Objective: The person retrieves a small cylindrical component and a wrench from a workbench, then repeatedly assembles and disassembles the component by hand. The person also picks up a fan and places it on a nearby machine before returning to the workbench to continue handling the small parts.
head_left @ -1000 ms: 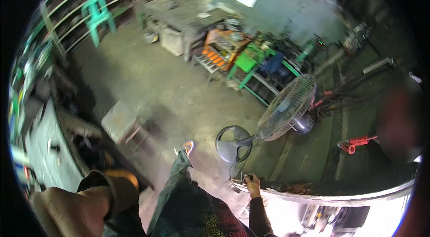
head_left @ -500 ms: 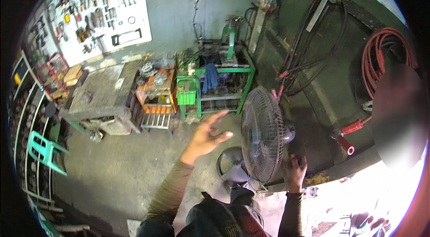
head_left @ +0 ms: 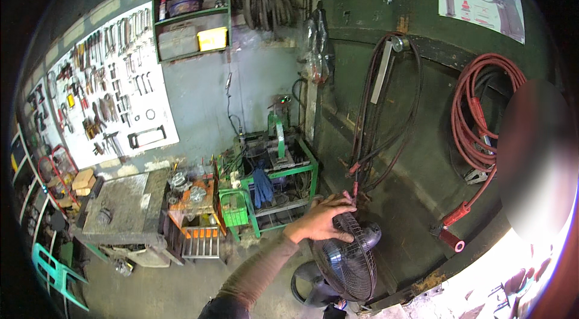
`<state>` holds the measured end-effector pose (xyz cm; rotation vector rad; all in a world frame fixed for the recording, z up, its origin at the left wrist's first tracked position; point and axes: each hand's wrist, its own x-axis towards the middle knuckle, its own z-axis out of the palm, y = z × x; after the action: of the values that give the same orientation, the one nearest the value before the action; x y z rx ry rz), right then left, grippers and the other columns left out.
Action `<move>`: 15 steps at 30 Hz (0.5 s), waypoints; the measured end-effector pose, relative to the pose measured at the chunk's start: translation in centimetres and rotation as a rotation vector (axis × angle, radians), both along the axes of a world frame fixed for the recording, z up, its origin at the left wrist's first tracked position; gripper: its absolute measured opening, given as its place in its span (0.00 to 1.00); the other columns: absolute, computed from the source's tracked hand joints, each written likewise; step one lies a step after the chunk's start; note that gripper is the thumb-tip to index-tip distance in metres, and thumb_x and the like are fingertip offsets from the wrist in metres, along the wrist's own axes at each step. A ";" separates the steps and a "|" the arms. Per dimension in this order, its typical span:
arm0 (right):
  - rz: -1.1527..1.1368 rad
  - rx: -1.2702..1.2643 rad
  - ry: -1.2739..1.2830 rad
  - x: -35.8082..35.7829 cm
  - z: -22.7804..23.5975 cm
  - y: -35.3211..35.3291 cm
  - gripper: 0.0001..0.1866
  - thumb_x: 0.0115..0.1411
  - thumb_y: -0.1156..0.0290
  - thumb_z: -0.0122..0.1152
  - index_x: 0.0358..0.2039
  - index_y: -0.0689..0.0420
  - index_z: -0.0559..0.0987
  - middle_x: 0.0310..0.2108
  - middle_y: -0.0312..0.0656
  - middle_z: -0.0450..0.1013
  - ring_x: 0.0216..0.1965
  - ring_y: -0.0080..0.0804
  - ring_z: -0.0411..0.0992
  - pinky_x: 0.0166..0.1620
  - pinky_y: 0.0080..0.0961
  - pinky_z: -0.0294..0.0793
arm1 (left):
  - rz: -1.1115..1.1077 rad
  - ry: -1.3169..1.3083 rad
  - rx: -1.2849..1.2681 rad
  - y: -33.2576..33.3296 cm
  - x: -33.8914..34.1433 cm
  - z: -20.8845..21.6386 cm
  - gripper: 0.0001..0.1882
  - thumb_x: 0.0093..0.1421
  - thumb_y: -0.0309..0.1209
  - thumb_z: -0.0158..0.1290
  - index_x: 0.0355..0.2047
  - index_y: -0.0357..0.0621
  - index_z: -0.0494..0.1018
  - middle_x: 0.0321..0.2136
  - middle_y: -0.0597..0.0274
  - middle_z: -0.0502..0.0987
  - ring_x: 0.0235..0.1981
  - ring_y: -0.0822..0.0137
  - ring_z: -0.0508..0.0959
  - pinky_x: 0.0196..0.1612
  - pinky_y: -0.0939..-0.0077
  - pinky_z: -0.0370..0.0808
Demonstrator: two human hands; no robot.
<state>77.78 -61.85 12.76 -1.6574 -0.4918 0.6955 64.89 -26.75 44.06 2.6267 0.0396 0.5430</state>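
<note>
My left hand (head_left: 322, 221) grips the top rim of a dark stand fan (head_left: 348, 271), with the fingers over the upper edge and the thumb against the wire guard. The fan's head is turned so that its motor housing (head_left: 371, 236) points to the right. Below it, the dark round base (head_left: 304, 286) stands on the floor, partly covered by the fan head. My right hand is out of the picture.
Left of the fan stand a green metal frame table (head_left: 286, 173), a green basket (head_left: 234, 209), an orange rack (head_left: 199, 215) and a heavy worktable (head_left: 120, 198). A green metal wall (head_left: 422, 138) rises at the right, hung with red cable (head_left: 461, 108). A teal chair (head_left: 54, 271) stands far left.
My left hand has reached forward and right and taken hold of the fan's top rim. My right hand has gone out of view. The view has tilted up, showing more wall and shelf.
</note>
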 end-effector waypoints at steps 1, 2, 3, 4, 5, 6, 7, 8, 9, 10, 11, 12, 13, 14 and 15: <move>0.003 -0.014 0.012 0.2 -0.7 -0.1 0.17 0.69 0.61 0.60 0.53 0.54 0.73 0.42 0.38 0.74 0.36 0.28 0.74 0.41 0.29 0.81 | 0.072 -0.031 0.016 0.0 0.0 -0.1 0.49 0.48 0.64 0.68 0.65 0.53 0.69 0.67 0.55 0.65 0.70 0.43 0.59 0.69 0.36 0.52; 0.006 -0.027 0.022 0.3 -1.4 -0.1 0.17 0.69 0.61 0.60 0.53 0.54 0.73 0.42 0.38 0.74 0.36 0.28 0.74 0.41 0.29 0.81 | 0.103 -0.056 -0.007 0.2 -0.2 -0.3 0.48 0.49 0.64 0.68 0.65 0.52 0.69 0.66 0.54 0.66 0.69 0.44 0.61 0.69 0.38 0.53; 0.008 -0.038 0.030 0.6 -2.1 -0.3 0.17 0.69 0.61 0.60 0.53 0.54 0.73 0.42 0.38 0.74 0.36 0.28 0.74 0.40 0.29 0.81 | 0.152 -0.037 -0.024 0.6 -0.3 -0.3 0.48 0.49 0.63 0.67 0.65 0.51 0.70 0.66 0.54 0.67 0.69 0.46 0.62 0.69 0.40 0.55; 0.009 -0.047 0.042 0.9 -2.7 -0.5 0.17 0.69 0.61 0.60 0.53 0.54 0.73 0.42 0.38 0.74 0.36 0.28 0.74 0.40 0.29 0.81 | 0.231 -0.070 0.041 0.9 -0.6 -0.5 0.48 0.49 0.61 0.69 0.64 0.49 0.70 0.65 0.53 0.68 0.67 0.48 0.65 0.68 0.46 0.58; 0.009 -0.060 0.054 1.2 -3.2 -0.7 0.17 0.69 0.61 0.60 0.53 0.54 0.73 0.42 0.37 0.74 0.35 0.28 0.74 0.40 0.29 0.81 | 0.217 -0.097 -0.020 1.6 -0.8 -0.4 0.47 0.49 0.60 0.69 0.64 0.49 0.70 0.64 0.53 0.69 0.67 0.49 0.66 0.68 0.47 0.59; 0.010 -0.071 0.064 1.6 -3.8 -1.0 0.17 0.69 0.61 0.60 0.53 0.54 0.73 0.42 0.37 0.74 0.35 0.28 0.74 0.40 0.29 0.81 | 0.205 -0.122 -0.083 2.0 -1.2 -0.5 0.47 0.49 0.59 0.70 0.64 0.48 0.70 0.64 0.53 0.69 0.67 0.49 0.66 0.68 0.49 0.60; 0.008 -0.081 0.078 2.1 -4.3 -1.3 0.17 0.69 0.61 0.60 0.53 0.53 0.72 0.42 0.37 0.74 0.35 0.28 0.74 0.40 0.29 0.81 | 0.222 -0.113 -0.137 2.6 -1.4 -0.4 0.46 0.49 0.58 0.70 0.64 0.48 0.71 0.63 0.53 0.70 0.66 0.49 0.67 0.68 0.51 0.60; 0.005 -0.086 0.092 2.5 -5.0 -1.7 0.17 0.69 0.61 0.60 0.53 0.53 0.72 0.42 0.37 0.74 0.35 0.28 0.74 0.39 0.29 0.81 | 0.176 -0.134 -0.165 2.9 -1.7 -0.3 0.46 0.50 0.59 0.70 0.64 0.51 0.71 0.63 0.54 0.70 0.66 0.49 0.66 0.68 0.48 0.59; 0.006 -0.094 0.102 3.1 -5.8 -2.4 0.17 0.69 0.60 0.60 0.53 0.53 0.72 0.42 0.37 0.74 0.35 0.28 0.74 0.39 0.29 0.81 | 0.161 -0.124 -0.189 3.1 -1.8 -0.2 0.46 0.50 0.60 0.69 0.64 0.53 0.71 0.64 0.55 0.70 0.67 0.49 0.66 0.68 0.46 0.58; 0.006 -0.099 0.111 3.6 -6.8 -3.4 0.17 0.69 0.60 0.61 0.53 0.53 0.72 0.42 0.37 0.74 0.34 0.28 0.74 0.39 0.29 0.81 | 0.147 -0.115 -0.214 3.1 -1.9 0.0 0.45 0.50 0.61 0.68 0.64 0.55 0.70 0.64 0.56 0.70 0.67 0.49 0.66 0.68 0.43 0.56; 0.006 -0.106 0.122 4.4 -8.0 -4.5 0.17 0.69 0.60 0.61 0.53 0.53 0.72 0.42 0.37 0.74 0.34 0.28 0.74 0.39 0.29 0.81 | 0.160 -0.109 -0.164 2.9 -2.0 0.1 0.46 0.50 0.61 0.68 0.64 0.55 0.70 0.64 0.55 0.70 0.67 0.48 0.66 0.68 0.45 0.57; 0.008 -0.109 0.132 5.2 -9.3 -5.8 0.17 0.69 0.60 0.61 0.53 0.53 0.72 0.42 0.37 0.74 0.34 0.28 0.74 0.39 0.29 0.81 | 0.176 -0.104 -0.118 2.4 -2.0 0.3 0.46 0.50 0.61 0.68 0.64 0.54 0.70 0.63 0.54 0.70 0.66 0.48 0.67 0.68 0.46 0.58; 0.005 -0.115 0.147 6.3 -10.8 -7.4 0.17 0.69 0.60 0.61 0.53 0.53 0.72 0.42 0.37 0.74 0.34 0.28 0.74 0.38 0.30 0.81 | 0.199 -0.090 -0.034 1.8 -2.0 0.5 0.46 0.50 0.62 0.68 0.64 0.53 0.70 0.63 0.53 0.70 0.66 0.48 0.67 0.68 0.48 0.59; 0.001 -0.119 0.163 7.0 -12.3 -9.5 0.17 0.69 0.60 0.61 0.53 0.53 0.72 0.42 0.36 0.74 0.34 0.28 0.74 0.38 0.30 0.81 | 0.198 -0.106 -0.113 1.2 -1.8 0.7 0.46 0.50 0.60 0.69 0.64 0.53 0.71 0.62 0.53 0.71 0.65 0.48 0.68 0.67 0.48 0.60; -0.005 -0.122 0.178 7.7 -13.9 -11.7 0.17 0.69 0.60 0.61 0.53 0.53 0.72 0.42 0.36 0.74 0.33 0.27 0.74 0.38 0.30 0.81 | 0.204 -0.103 -0.164 0.5 -1.6 1.0 0.45 0.49 0.59 0.70 0.64 0.52 0.71 0.61 0.52 0.71 0.64 0.48 0.68 0.67 0.49 0.61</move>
<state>85.51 -73.57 -1.19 -1.6906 -0.3233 0.8754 63.27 -26.21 45.03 2.4460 0.3093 0.7124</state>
